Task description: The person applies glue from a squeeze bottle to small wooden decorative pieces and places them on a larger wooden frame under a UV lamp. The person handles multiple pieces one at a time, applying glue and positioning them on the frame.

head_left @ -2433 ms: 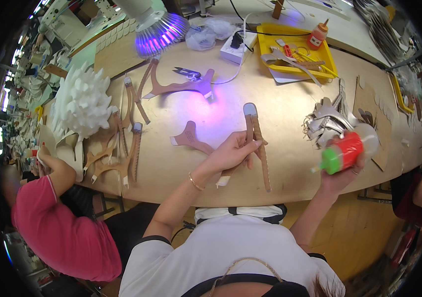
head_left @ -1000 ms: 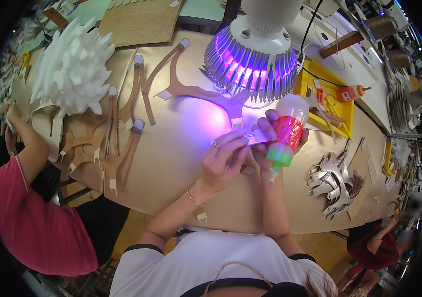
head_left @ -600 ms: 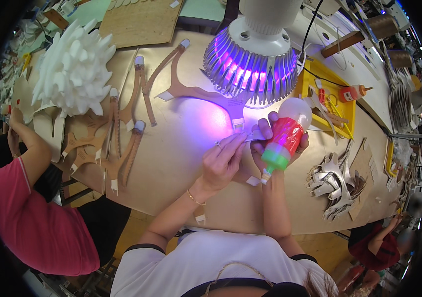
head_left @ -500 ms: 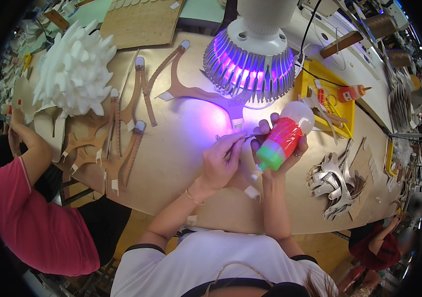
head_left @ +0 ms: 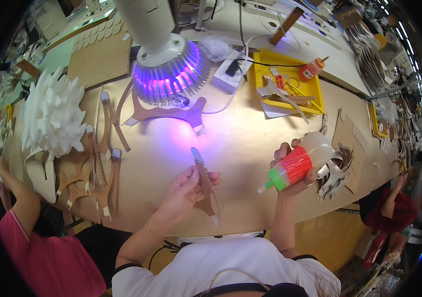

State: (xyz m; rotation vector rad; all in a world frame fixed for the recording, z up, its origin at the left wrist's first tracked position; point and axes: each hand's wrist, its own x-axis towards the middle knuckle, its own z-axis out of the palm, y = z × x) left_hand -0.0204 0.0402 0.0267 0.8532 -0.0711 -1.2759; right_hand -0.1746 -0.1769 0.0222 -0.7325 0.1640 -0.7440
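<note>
Near the middle of the table my left hand (head_left: pixel 188 187) is closed, with thumb and fingers pinching a brown strap piece (head_left: pixel 204 185). The piece has a braided edge, a pale tip pointing away from me and a white tab at its lower end. My right hand (head_left: pixel 295 180) wraps round a squeeze bottle (head_left: pixel 297 162) with a red band and a green cap. Its nozzle tilts down to the left, apart from the strap. Beyond my left hand, a forked brown strap piece (head_left: pixel 169 113) lies under a finned lamp (head_left: pixel 170 69) glowing purple.
At the left are a spiky white foam bundle (head_left: pixel 55 116) and several brown strap pieces (head_left: pixel 103 193). A yellow tray (head_left: pixel 259 74) holds tools and a small red bottle (head_left: pixel 312 69). Silvery straps (head_left: pixel 332 183) lie right. A person in pink (head_left: pixel 42 252) sits left.
My hands have moved apart: the bottle's nozzle has left the strap piece, whose pale tip now shows above my left fingers. The whole view has shifted, so the lamp appears farther left.
</note>
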